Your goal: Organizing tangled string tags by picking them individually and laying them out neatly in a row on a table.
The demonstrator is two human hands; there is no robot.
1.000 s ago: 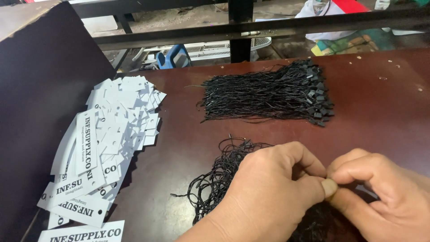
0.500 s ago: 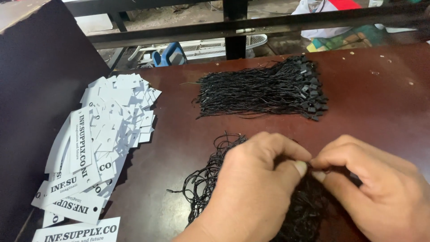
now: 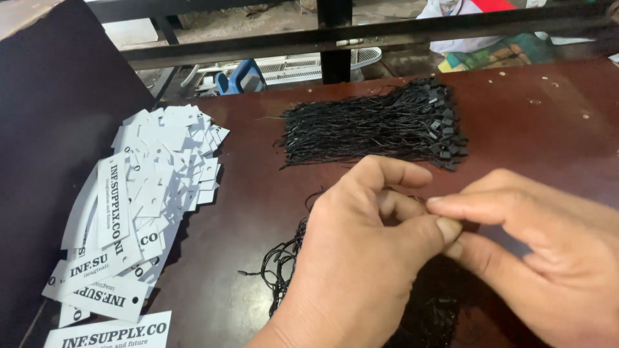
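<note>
Fingertips of both hands meet in a pinch above the brown table, and that is where the work sits. From the head camera, the only view, the left hand curls its thumb against its forefinger, and the right hand brings its own thumb and forefinger to the same spot. Both look closed on something very thin, most likely one black string, but the strand itself is hidden between the pads, so I cannot tell for certain what they grip.

Under the hands lies a loose tangle of black strings, spilling out past the left wrist. Further back on the table, well apart from the hands, a tidy bundle of black strings lies with its small plastic ends all turned to one side. To the left a heap of white paper tags fans across the table's edge, some printed, each with a punched hole.

My judgement of the risk: pulling one strand out of that tangle could drag its neighbours along and tighten knots, since the loops lie crossed over each other. A pinch this fine may also slip, dropping the strand back into the black mass where it would be hard to find.
</note>
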